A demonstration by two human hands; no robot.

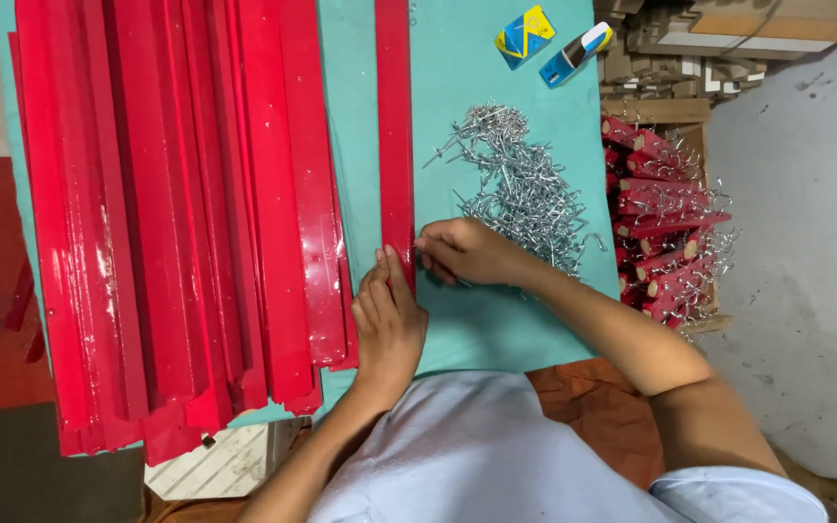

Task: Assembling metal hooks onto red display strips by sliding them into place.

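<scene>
Our left hand (388, 324) presses flat on the near end of a glossy red wooden slat (394, 136), stiff, light, likely slick; our right hand (464, 251) pinches its edge, perhaps holding a hook, beside piled metal hooks (520, 189).

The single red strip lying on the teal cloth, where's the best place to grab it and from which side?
Grip the red strip across its narrow width near the end by the left hand, coming from above. It lies flat, long and thin, and its left edge is clear of the red stack; the hook pile crowds its right.
</scene>
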